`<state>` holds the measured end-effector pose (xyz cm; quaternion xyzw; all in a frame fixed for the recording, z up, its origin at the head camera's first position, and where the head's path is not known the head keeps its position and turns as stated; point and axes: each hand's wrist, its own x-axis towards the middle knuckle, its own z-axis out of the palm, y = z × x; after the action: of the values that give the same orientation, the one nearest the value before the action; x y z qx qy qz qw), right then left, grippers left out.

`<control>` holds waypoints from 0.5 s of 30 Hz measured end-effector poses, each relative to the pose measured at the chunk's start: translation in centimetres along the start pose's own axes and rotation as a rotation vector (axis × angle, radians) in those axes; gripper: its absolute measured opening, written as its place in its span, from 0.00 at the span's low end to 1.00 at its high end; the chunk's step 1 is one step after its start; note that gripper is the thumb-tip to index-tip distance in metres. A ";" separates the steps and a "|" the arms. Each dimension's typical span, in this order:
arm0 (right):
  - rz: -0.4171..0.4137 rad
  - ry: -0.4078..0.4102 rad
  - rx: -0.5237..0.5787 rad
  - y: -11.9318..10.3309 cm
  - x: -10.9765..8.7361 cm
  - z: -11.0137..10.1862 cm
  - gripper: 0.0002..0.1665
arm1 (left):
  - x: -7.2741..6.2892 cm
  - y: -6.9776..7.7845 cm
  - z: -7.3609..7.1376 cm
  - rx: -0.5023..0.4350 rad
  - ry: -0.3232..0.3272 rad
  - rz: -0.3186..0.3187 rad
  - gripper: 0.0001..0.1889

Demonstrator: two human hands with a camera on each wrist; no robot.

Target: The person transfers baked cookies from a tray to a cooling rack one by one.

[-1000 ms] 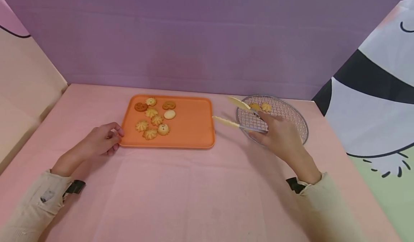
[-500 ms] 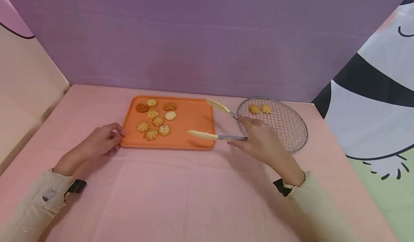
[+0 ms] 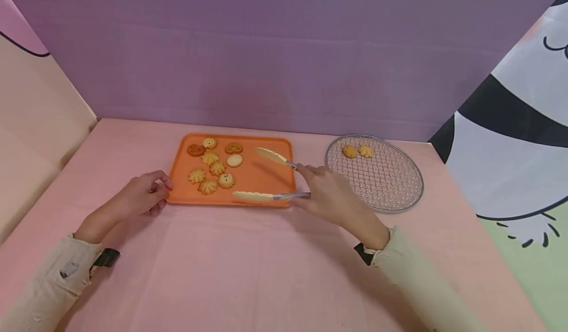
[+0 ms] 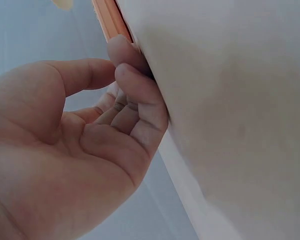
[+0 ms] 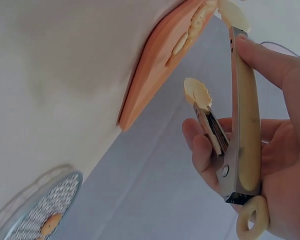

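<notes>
Tongs [image 3: 253, 197] were gripped in the right hand [image 3: 326, 194], thumb and fingers on opposite arms — tips spread over the orange tray [image 3: 253, 176], toward two and five o'clock from its centre. Nine cookies [image 3: 217, 168] lay toward the tray's nine-o'clock side. Curled fingers of the left hand [image 3: 139, 191] touched the tray's eight-o'clock corner; whether they gripped it could not be told. A wire rack [image 3: 381, 184], at three o'clock from the tray, bore two biscuits [image 3: 366, 151] toward eleven o'clock.

We see tongs [image 5: 247, 125] with smooth metal arms [image 3: 289, 196] and matt cream plastic-looking tips [image 3: 253, 196], smooth plastic-looking orange tray [image 3: 253, 174], metal-looking wire-mesh rack [image 3: 381, 184], ridged matt cookies [image 3: 208, 187], matt cloth-like bench cover [image 3: 248, 263], soft cloth sleeves [image 3: 53, 277].
</notes>
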<state>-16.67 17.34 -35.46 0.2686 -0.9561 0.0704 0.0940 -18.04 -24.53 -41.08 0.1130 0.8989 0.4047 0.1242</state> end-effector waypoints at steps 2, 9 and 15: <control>-0.007 -0.014 0.000 -0.5 0.3 0.2 0.47 | 0.0 0.0 0.0 0.001 0.003 0.000 0.06; -0.036 -0.031 -0.009 -1.7 1.2 1.1 0.50 | 0.0 -0.3 0.0 -0.010 0.004 0.021 0.06; -0.067 -0.014 0.002 -2.0 1.9 1.8 0.46 | 0.0 -0.1 0.0 -0.023 0.001 0.023 0.06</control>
<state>-17.44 14.34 -36.61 0.3009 -0.9471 0.0665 0.0895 -18.01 -24.59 -41.21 0.1218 0.8930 0.4163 0.1203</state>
